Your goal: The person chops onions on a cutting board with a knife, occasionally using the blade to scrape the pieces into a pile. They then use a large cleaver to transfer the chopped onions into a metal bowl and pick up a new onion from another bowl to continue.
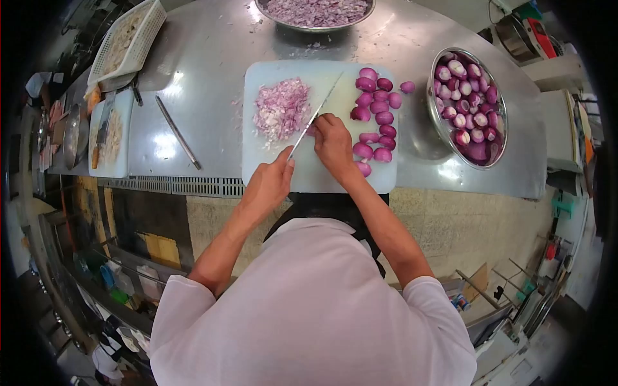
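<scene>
Two bare hands work on a white cutting board that lies on a steel table, close to its near edge. The left hand is closed tight around the handle of a knife, fingers wrapped fully and the thumb up near the heel of the blade. The knife's long axis runs on a diagonal: the handle is nearest the person, and the tip points away and to the right, reaching towards the far edge of the board. The right hand sits just beside the blade on its right, fingers curled down and pressed together onto a shallot, of which only a small pink sliver shows at the fingertips, against the blade's side. Whether the edge is on the board or raised cannot be told. Left of the blade lies a pile of chopped shallot; right of the hand a loose column of peeled shallots runs along the board. Further right stands a steel bowl holding more peeled ones, and at the far edge of the table a second bowl holds chopped pieces. A thin metal rod lies left of the board, well apart from it.
</scene>
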The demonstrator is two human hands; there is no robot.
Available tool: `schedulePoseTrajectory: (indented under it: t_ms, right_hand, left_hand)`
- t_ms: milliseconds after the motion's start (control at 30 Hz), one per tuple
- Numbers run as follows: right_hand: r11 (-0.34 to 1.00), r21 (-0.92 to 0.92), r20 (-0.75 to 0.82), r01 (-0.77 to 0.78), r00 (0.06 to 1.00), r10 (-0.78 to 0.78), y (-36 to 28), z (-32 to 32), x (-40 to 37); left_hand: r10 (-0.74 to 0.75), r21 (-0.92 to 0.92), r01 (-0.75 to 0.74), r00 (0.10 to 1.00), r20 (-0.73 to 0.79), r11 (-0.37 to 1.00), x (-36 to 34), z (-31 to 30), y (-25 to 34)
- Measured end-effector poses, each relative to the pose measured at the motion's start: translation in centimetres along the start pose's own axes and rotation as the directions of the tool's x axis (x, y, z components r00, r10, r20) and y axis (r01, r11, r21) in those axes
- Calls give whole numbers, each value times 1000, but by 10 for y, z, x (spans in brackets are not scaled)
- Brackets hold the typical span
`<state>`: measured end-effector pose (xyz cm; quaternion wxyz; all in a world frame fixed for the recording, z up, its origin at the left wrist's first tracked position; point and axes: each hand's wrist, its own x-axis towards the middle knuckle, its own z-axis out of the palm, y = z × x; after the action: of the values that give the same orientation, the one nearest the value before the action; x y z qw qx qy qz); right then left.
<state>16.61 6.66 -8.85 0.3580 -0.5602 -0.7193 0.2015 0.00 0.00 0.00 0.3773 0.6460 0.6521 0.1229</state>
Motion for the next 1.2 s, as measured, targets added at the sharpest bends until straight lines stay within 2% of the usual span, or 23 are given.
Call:
schedulePoseTrajectory:
  t_ms: [200, 267, 467, 567, 700, 867, 1000, 1067, 1200]
  right_hand:
    - [999, 11, -40, 33, 999, -33, 4, 3, 3]
    - [997, 36, -77, 74, 994, -71, 6, 3, 1]
    - [997, 23, -85, 76, 994, -74, 8, 3, -1]
    - [994, 57, -105, 92, 991, -85, 6, 5, -3]
    - [995, 51, -123, 90, 989, -83, 5, 2, -7]
    - [994, 77, -123, 72, 990, -62, 2, 2, -3]
    - [993, 90, -151, 77, 987, -63, 7, 7, -4]
    - [993, 105, -138, 58, 990, -43, 6, 5, -6]
    - [991, 112, -145, 68, 988, -51, 9, 5, -9]
  left_hand:
    - [24, -6, -24, 1000, 19, 1000, 7, -1, 1]
    - [-16, -38, 18, 999, 30, 999, -1, -1, 7]
    - [-6, 10, 6, 1000, 30, 1000, 1, -1, 10]
    - [26, 14, -26, 1000, 6, 1000, 10, 14, -8]
    - [-6, 21, 6, 1000, 30, 1000, 2, 4, 7]
    - [32, 19, -33, 999, 20, 999, 12, 8, 3]
    - [85, 7, -84, 994, -67, 996, 8, 16, -5]
    - [77, 21, -77, 997, 2, 997, 17, 21, -9]
    - [12, 26, -13, 1000, 27, 1000, 7, 8, 11]
